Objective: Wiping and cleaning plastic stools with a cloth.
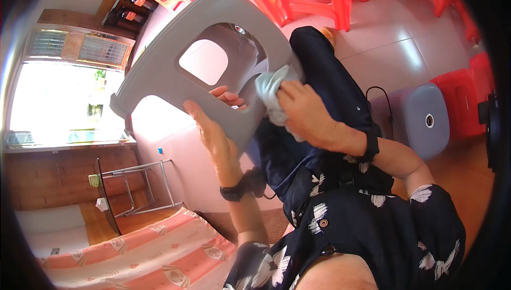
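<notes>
A grey plastic stool [164,75] is held tilted above my lap, with large rounded openings in its sides. My left hand [213,138] grips the stool's lower side, the thumb on the outer face and the fingers showing through an opening. In my right hand [305,112] is a crumpled pale blue-green cloth [272,87], pressed against or very close to the stool's right-hand leg. The cloth's far side and part of the stool's inside are hidden. A round metal-rimmed hole [240,29] shows through the upper opening.
Several red plastic stools [315,8] stand on the tiled floor [383,38] ahead. To my right are a grey-blue stool [419,118] and red stools [459,102]. A metal-legged folding table [139,186] and a patterned pink cloth [159,250] lie to my left.
</notes>
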Tool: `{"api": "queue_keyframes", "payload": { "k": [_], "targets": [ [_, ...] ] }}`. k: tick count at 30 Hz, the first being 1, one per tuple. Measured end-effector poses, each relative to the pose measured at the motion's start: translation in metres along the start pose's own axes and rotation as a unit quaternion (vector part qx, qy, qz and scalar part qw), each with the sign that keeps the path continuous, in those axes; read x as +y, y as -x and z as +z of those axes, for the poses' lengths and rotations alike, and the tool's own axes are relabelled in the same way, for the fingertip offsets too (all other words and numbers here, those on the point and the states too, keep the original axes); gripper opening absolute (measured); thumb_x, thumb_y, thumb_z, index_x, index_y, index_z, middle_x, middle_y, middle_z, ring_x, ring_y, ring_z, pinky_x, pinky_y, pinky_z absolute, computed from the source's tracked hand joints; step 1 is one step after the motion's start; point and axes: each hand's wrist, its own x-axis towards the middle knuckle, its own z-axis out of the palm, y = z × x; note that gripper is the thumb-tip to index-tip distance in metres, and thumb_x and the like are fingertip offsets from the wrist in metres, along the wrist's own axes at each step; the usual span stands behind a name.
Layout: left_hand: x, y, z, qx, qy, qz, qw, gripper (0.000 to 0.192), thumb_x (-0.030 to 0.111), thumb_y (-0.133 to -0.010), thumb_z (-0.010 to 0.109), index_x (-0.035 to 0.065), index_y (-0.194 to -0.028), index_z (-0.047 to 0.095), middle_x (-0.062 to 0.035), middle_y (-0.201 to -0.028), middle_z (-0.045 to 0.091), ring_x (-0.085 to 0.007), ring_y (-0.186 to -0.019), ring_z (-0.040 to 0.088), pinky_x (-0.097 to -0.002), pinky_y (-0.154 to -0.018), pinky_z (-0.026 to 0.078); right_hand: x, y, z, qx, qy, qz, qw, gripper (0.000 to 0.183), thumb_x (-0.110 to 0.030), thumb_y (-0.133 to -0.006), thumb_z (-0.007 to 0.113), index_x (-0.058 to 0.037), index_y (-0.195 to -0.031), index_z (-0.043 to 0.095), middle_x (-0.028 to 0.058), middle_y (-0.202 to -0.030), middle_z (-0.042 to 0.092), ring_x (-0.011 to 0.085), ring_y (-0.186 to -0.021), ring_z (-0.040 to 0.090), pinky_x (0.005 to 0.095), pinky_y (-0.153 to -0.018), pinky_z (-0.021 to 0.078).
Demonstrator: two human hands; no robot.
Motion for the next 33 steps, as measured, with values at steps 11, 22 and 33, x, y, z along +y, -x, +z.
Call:
{"api": "queue_keyframes", "payload": {
  "k": [11,22,33],
  "targets": [
    [-0.023,-0.004,-0.022,-0.016,0.045,0.005,0.999,0.083,0.072,-0.088,0.026,-0.0031,-0.111,0.053,-0.0115,-0.090,0.060,-0.0202,-0.083,0.056,-0.0316,-0.079,0.048,-0.047,-0.006,0.015,-0.009,-0.167,-0.115,0.979,0.028,-0.011,-0.069,0.065,-0.0075,-0.095,0.057,0.0043,-0.097,0.055,0.0215,-0.095,0.053,0.0361,-0.075,0.0426],
    [-0.074,0.009,-0.040,0.048,-0.028,0.093,0.994,0.085,0.071,-0.089,0.018,0.0018,-0.136,0.036,-0.0138,-0.135,0.044,-0.0252,-0.118,0.046,-0.0406,-0.102,0.036,-0.069,-0.073,0.003,0.084,-0.197,-0.163,0.963,0.034,-0.009,-0.069,0.064,-0.0035,-0.101,0.056,0.0110,-0.097,0.052,0.0301,-0.092,0.053,0.0376,-0.076,0.0458],
    [-0.078,0.035,-0.021,-0.068,-0.052,0.075,0.994,0.065,0.057,-0.095,0.026,0.0013,-0.101,0.058,-0.0069,-0.083,0.061,-0.0176,-0.082,0.056,-0.0317,-0.077,0.043,-0.004,-0.110,-0.025,0.228,-0.068,-0.061,0.969,0.033,-0.010,-0.079,0.064,-0.0052,-0.110,0.057,0.0144,-0.108,0.056,0.0346,-0.101,0.052,0.0392,-0.082,0.0459]
  ]
}}
